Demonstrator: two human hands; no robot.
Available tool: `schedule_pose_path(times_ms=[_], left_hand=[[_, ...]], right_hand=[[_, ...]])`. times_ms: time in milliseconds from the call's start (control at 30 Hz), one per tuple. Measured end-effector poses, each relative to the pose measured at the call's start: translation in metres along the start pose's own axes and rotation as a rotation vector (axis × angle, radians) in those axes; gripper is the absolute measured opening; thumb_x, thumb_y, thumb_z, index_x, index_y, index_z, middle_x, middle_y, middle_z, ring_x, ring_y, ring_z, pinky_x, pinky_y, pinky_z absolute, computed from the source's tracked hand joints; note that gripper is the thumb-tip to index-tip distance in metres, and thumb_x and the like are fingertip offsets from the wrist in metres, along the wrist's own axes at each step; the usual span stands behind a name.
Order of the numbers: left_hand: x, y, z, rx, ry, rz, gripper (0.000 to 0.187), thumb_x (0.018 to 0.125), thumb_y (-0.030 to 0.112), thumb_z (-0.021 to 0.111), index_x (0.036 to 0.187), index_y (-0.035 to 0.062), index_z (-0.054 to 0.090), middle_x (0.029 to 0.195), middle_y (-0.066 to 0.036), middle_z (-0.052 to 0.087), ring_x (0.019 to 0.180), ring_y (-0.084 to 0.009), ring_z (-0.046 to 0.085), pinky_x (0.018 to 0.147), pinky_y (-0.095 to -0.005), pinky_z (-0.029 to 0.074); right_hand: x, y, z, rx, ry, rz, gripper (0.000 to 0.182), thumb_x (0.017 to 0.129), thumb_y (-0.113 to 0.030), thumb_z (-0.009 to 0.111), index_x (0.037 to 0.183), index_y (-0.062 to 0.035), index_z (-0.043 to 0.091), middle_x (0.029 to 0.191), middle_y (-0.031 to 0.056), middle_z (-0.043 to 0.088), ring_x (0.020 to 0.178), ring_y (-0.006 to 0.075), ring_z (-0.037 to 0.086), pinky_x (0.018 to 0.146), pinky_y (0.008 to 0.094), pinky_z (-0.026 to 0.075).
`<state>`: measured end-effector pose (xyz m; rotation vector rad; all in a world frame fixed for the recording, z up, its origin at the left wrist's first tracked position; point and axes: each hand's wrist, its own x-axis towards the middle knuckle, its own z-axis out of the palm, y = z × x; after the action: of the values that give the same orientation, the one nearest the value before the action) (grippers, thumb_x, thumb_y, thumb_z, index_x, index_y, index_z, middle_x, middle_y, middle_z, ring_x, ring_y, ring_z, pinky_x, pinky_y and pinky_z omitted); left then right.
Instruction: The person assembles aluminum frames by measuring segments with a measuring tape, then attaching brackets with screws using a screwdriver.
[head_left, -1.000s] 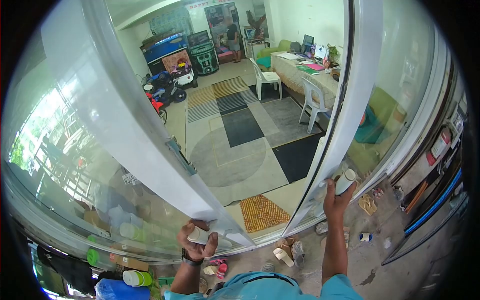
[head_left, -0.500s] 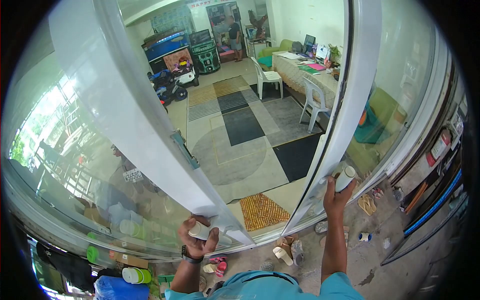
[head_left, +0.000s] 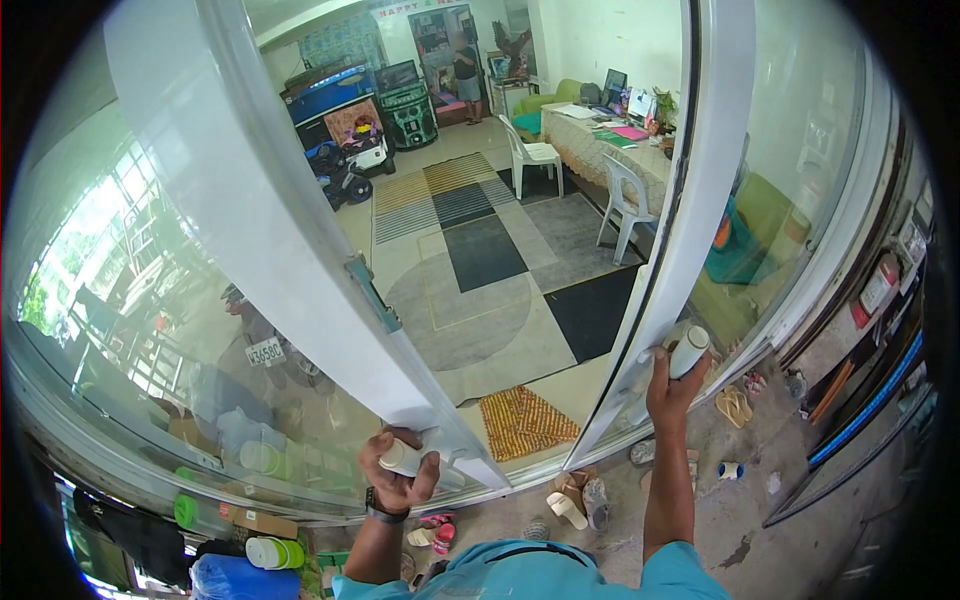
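Note:
My left hand (head_left: 400,470) is wrapped round a white cylindrical handle (head_left: 402,459) on the left glass door's white frame (head_left: 300,230); a dark band circles that wrist. On the right door's frame (head_left: 712,170), my right hand (head_left: 675,385) grips a similar white handle (head_left: 689,352). Between the two frames is an opening into a room. An orange-brown patterned doormat (head_left: 527,423) lies just inside the threshold.
Slippers (head_left: 568,508) and other footwear lie outside by my feet. Inside are a patterned rug (head_left: 487,252), white chairs (head_left: 628,205), a cloth-covered table (head_left: 570,138), a black speaker (head_left: 409,115) and a standing person (head_left: 466,78) at the back.
The person at the back has shifted stance slightly, with an arm now in front of the body. My hands and both door frames look almost unmoved.

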<state>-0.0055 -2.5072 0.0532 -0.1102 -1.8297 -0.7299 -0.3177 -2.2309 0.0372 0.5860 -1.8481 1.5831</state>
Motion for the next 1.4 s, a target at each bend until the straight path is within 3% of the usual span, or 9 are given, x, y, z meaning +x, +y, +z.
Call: schedule_pose_path(times_ms=[633,733,767,833,867,933,1067,1100,1400], left_hand=[[0.000,0.001,-0.001,0.004,0.002,-0.017,0.072,0.086,0.005,0.075,0.144,0.0097,0.033,0.090,-0.010,0.059,0.077,-0.0187,0.056,0.073,-0.0361,0.047],[-0.010,0.014,-0.005,0.089,-0.021,-0.130,0.075,0.087,0.006,0.072,0.147,0.0120,0.027,0.095,-0.011,0.060,0.083,-0.0197,0.055,0.078,-0.0389,0.048],[-0.009,0.019,-0.006,0.128,-0.026,-0.170,0.077,0.087,0.007,0.070,0.148,0.0132,0.024,0.096,-0.012,0.059,0.085,-0.0202,0.055,0.081,-0.0402,0.048],[0.006,-0.027,0.010,0.042,0.027,0.014,0.077,0.087,0.006,0.070,0.148,0.0133,0.023,0.099,-0.011,0.059,0.088,-0.0203,0.054,0.082,-0.0410,0.048],[-0.006,-0.010,0.000,0.034,0.001,-0.043,0.077,0.087,0.005,0.069,0.149,0.0131,0.023,0.098,-0.011,0.059,0.087,-0.0204,0.054,0.082,-0.0408,0.048],[-0.022,0.010,-0.017,0.027,-0.053,-0.064,0.076,0.087,0.005,0.069,0.149,0.0125,0.024,0.095,-0.012,0.058,0.083,-0.0201,0.053,0.078,-0.0391,0.047],[-0.024,0.015,-0.029,0.054,-0.008,-0.029,0.076,0.086,0.006,0.070,0.148,0.0109,0.026,0.090,-0.012,0.057,0.077,-0.0198,0.053,0.074,-0.0371,0.046],[-0.022,0.013,-0.022,0.055,-0.001,-0.022,0.076,0.086,0.006,0.070,0.148,0.0105,0.026,0.089,-0.011,0.057,0.076,-0.0197,0.053,0.074,-0.0370,0.046],[-0.016,0.020,-0.025,0.078,0.011,-0.017,0.075,0.086,0.007,0.071,0.147,0.0099,0.027,0.085,-0.011,0.058,0.074,-0.0191,0.053,0.072,-0.0356,0.046]], right_hand=[[0.000,0.002,0.000,0.019,-0.008,0.000,0.045,0.095,-0.013,0.075,0.127,0.0010,0.047,0.100,0.0119,0.065,0.088,0.0200,0.063,0.083,0.0363,0.052],[-0.004,0.000,-0.003,0.021,-0.022,0.061,0.045,0.095,-0.014,0.076,0.127,0.0013,0.048,0.103,0.0131,0.064,0.090,0.0210,0.063,0.084,0.0369,0.052],[-0.024,-0.009,-0.016,-0.035,-0.043,0.010,0.046,0.094,-0.014,0.076,0.127,0.0014,0.048,0.103,0.0134,0.064,0.091,0.0214,0.063,0.084,0.0373,0.052],[-0.006,-0.008,-0.006,-0.040,0.015,-0.147,0.046,0.094,-0.014,0.077,0.126,0.0014,0.048,0.103,0.0136,0.063,0.092,0.0219,0.062,0.084,0.0379,0.051],[0.007,-0.005,0.003,-0.018,0.034,-0.174,0.046,0.093,-0.014,0.077,0.126,0.0014,0.048,0.103,0.0136,0.063,0.092,0.0220,0.062,0.084,0.0381,0.051],[-0.021,0.000,-0.007,0.082,-0.013,0.030,0.046,0.093,-0.013,0.077,0.125,0.0013,0.048,0.103,0.0133,0.063,0.092,0.0220,0.062,0.084,0.0381,0.051],[-0.028,-0.024,-0.007,0.094,-0.019,0.058,0.040,0.097,-0.014,0.073,0.125,-0.0005,0.048,0.108,0.0102,0.059,0.097,0.0192,0.058,0.087,0.0351,0.049],[-0.024,-0.018,-0.006,0.082,0.010,0.009,0.043,0.095,-0.013,0.075,0.125,0.0017,0.047,0.098,0.0118,0.063,0.088,0.0190,0.062,0.081,0.0353,0.051],[-0.026,-0.028,-0.009,0.058,0.010,0.010,0.044,0.096,-0.015,0.074,0.125,0.0024,0.047,0.097,0.0126,0.064,0.085,0.0210,0.063,0.080,0.0352,0.051]])
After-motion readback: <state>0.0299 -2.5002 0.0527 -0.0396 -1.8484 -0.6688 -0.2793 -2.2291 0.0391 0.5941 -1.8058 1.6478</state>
